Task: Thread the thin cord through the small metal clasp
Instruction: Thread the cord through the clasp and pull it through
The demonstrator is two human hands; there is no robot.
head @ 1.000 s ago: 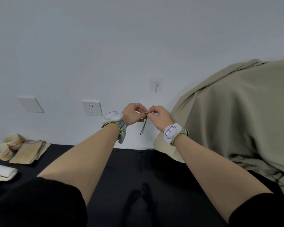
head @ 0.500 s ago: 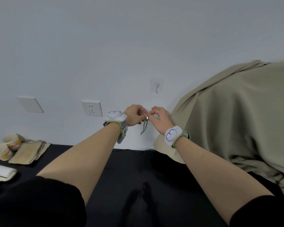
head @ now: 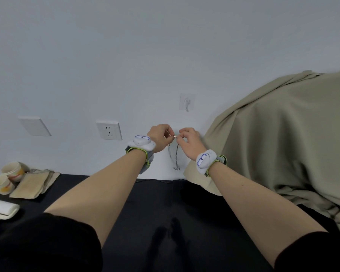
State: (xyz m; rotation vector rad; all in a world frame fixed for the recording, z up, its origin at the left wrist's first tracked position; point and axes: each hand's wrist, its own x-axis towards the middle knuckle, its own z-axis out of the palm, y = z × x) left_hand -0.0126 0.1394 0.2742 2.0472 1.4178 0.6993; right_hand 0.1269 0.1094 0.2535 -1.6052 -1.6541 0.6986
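Both hands are raised in front of the white wall, fingertips almost meeting. My left hand [head: 161,136] pinches a small metal clasp [head: 173,136], a tiny shiny piece between thumb and forefinger. My right hand [head: 189,141] pinches the thin dark cord [head: 176,156] right beside the clasp. The cord hangs down from the fingers in a long loop that ends just above the black table. Whether the cord passes through the clasp is too small to tell. Each wrist wears a white band device.
A black table [head: 155,203] lies below my arms. Two paper cups [head: 6,177], a folded beige cloth [head: 31,185] and a white roller [head: 2,210] sit at its left. A large beige draped fabric [head: 283,138] fills the right. A wall socket [head: 109,130] and hook [head: 187,102] are behind.
Both hands have dropped slightly and drawn a little apart. The cord now hangs longer below the fingers, as a loop instead of a short bunch.
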